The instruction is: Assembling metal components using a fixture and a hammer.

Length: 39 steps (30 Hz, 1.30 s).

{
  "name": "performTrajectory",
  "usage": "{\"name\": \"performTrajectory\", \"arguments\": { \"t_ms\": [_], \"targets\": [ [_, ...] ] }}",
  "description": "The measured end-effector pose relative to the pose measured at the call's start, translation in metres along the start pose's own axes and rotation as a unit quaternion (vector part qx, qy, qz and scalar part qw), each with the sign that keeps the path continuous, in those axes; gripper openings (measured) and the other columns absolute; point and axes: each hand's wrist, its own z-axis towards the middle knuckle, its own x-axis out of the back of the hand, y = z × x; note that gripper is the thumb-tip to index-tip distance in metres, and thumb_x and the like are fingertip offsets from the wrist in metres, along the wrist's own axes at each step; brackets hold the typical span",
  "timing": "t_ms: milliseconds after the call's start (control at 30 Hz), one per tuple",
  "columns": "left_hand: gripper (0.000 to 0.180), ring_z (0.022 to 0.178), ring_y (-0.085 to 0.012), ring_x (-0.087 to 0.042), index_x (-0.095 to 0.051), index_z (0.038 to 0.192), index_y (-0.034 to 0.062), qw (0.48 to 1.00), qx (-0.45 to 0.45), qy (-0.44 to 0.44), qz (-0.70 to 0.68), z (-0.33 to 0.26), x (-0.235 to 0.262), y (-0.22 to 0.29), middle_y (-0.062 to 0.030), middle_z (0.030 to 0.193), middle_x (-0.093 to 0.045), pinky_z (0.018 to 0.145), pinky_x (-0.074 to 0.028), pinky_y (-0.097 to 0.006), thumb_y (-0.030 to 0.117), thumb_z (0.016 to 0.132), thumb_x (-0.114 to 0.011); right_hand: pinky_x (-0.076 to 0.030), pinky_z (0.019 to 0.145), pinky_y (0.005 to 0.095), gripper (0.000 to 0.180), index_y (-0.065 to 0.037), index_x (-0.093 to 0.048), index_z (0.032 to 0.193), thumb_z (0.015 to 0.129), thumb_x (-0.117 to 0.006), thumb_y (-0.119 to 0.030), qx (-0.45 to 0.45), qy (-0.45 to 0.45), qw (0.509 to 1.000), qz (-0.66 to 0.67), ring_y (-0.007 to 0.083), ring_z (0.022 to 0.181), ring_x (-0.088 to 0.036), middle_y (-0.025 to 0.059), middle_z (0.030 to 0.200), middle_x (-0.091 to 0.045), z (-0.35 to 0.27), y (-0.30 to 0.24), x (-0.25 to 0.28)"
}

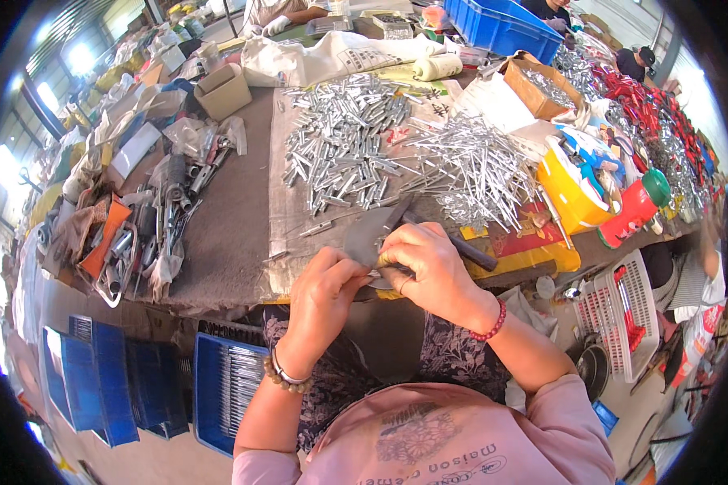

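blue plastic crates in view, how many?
3. One blue crate at the far end of the table, one on the floor at lower left, one holding metal rods beside the person's left knee. Clutter may hide more.

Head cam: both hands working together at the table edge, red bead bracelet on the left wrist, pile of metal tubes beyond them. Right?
One thing is off. The red bead bracelet is on the right wrist, not the left. The head view shows both hands, left hand and right hand, together at the table edge, with the pile of metal tubes beyond them.
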Motion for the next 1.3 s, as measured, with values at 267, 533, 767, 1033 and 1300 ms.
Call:
{"name": "performTrajectory", "arguments": {
  "t_ms": [267, 533, 767, 1033, 1300],
  "targets": [
    [0.016, 0.084, -0.0294, -0.070, -0.078, 0.099, 0.0031, 1.000, 0.001, -0.008, -0.002, 0.000, -0.001, -0.003, -0.0095, 0.093, -0.068, 0.074, -0.055, -0.037, -0.001, 0.085, -0.086, -0.055, 0.092, 0.0438, 0.027, -0.007, -0.076, 0.109, 0.083, -0.078, -0.007, 0.017, 0.043, 0.987, -0.157, 0.0308, 0.100, -0.068, 0.0068, 0.100, -0.067, -0.006, -0.010, 0.023],
    [0.016, 0.085, -0.0276, -0.069, -0.078, 0.100, 0.0012, 0.999, 0.013, -0.010, -0.032, 0.000, -0.003, -0.005, -0.0095, 0.094, -0.068, 0.074, -0.056, -0.036, -0.003, 0.087, -0.085, -0.060, 0.081, 0.0452, 0.048, -0.010, -0.075, 0.129, 0.083, -0.078, 0.000, -0.102, 0.030, 0.984, -0.146, 0.0342, 0.095, -0.071, 0.0122, 0.108, -0.066, -0.029, 0.005, 0.046],
    [0.018, 0.086, -0.0321, -0.071, -0.077, 0.097, 0.0027, 0.999, 0.009, -0.013, -0.036, 0.002, -0.002, -0.007, -0.0095, 0.094, -0.069, 0.075, -0.057, -0.040, 0.000, 0.083, -0.088, -0.061, 0.072, 0.0406, 0.059, -0.016, -0.076, 0.139, 0.083, -0.075, 0.005, -0.025, 0.050, 0.991, -0.118, 0.0278, 0.086, -0.074, 0.0094, 0.110, -0.065, -0.045, -0.039, 0.051],
    [0.017, 0.084, -0.0290, -0.067, -0.076, 0.097, 0.0012, 0.999, 0.001, -0.016, -0.040, 0.001, -0.003, -0.009, -0.0104, 0.092, -0.065, 0.073, -0.054, -0.037, -0.002, 0.084, -0.087, -0.060, 0.069, 0.0387, 0.049, -0.017, -0.076, 0.138, 0.091, -0.073, -0.002, -0.032, -0.035, 0.989, -0.137, 0.0270, 0.085, -0.072, 0.0062, 0.104, -0.063, -0.047, -0.041, 0.042],
    [0.016, 0.083, -0.0269, -0.066, -0.079, 0.098, 0.0013, 0.999, 0.016, -0.021, -0.044, 0.001, -0.001, -0.008, -0.0090, 0.092, -0.065, 0.073, -0.053, -0.036, -0.001, 0.085, -0.087, -0.058, 0.080, 0.0431, 0.049, -0.012, -0.077, 0.134, 0.087, -0.076, 0.001, -0.099, -0.038, 0.990, -0.095, 0.0328, 0.091, -0.069, 0.0129, 0.105, -0.066, -0.025, -0.008, 0.050]
  ]
}}
